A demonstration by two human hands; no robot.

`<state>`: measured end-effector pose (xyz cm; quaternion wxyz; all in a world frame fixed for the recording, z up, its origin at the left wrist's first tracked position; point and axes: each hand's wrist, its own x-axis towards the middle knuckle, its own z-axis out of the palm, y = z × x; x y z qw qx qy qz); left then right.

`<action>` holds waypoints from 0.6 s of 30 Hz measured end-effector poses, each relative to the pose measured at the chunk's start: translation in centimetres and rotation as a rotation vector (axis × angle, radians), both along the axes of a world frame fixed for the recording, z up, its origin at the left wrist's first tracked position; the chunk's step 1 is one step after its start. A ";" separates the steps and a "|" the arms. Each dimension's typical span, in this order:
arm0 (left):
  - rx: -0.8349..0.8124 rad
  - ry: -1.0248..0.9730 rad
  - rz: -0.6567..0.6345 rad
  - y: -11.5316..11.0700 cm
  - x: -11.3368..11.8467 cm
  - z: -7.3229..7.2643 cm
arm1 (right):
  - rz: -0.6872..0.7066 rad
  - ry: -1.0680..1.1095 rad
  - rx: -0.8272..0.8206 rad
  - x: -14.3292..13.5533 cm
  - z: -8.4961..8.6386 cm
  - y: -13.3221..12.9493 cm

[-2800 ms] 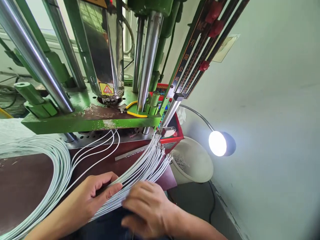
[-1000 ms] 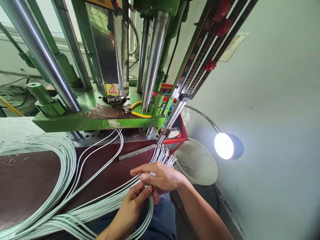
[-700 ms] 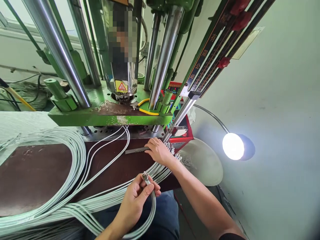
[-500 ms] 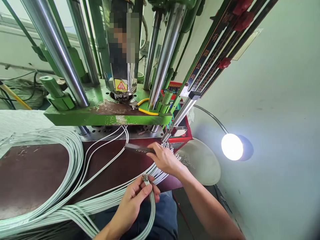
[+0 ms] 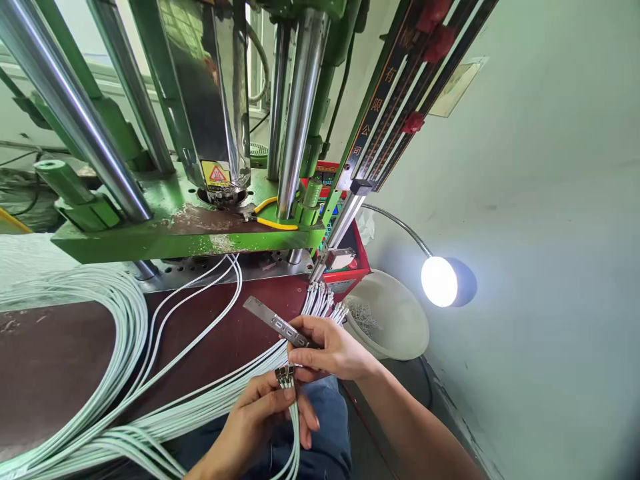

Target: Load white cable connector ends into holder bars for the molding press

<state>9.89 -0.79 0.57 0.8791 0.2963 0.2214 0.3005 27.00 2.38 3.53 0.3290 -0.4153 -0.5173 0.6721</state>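
My left hand (image 5: 265,408) pinches several white cables (image 5: 294,427) just below their metal connector ends (image 5: 285,375), which point upward. In my right hand (image 5: 333,350) is a flat metal bar (image 5: 274,321) with a row of small rectangular slots, its far end slanting up to the left. The right hand's lower fingers are close to the connectors; whether they touch them I cannot tell. Behind my hands, a bundle of white cables (image 5: 215,393) runs across the brown tabletop (image 5: 200,363), with metal-tipped ends (image 5: 320,297) at the right.
A green press (image 5: 190,245) with steel columns stands ahead, yellow-handled pliers (image 5: 275,225) on its plate. Three cables (image 5: 236,287) come out beneath it. Coiled cable (image 5: 133,320) lies left. At right are a pale basin (image 5: 395,333) with small metal scraps and a lit lamp (image 5: 440,281).
My right hand has brought the metal bar down toward the left hand, tilting it so its slots show. The connector ends are now fanned out more. The whole view has shifted slightly.
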 end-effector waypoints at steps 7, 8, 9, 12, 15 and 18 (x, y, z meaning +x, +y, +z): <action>-0.098 0.225 0.282 -0.7 0.4 0.2 | -0.099 -0.382 0.158 -0.8 1.4 -0.8; -0.108 0.236 0.306 -0.8 0.5 0.2 | -0.091 -0.403 0.159 -0.9 1.6 -1.0; -0.100 0.250 0.318 -0.8 0.7 0.1 | -0.079 -0.401 0.146 -1.0 1.7 -1.1; -0.015 0.330 0.351 -1.0 1.1 0.0 | -0.068 -0.377 0.110 -1.2 1.8 -1.4; 0.020 0.418 0.400 -1.3 1.2 0.0 | -0.095 -0.425 0.136 -1.2 2.0 -1.5; 0.029 0.455 0.403 -1.4 1.1 0.1 | -0.113 -0.508 0.191 -1.2 2.3 -1.4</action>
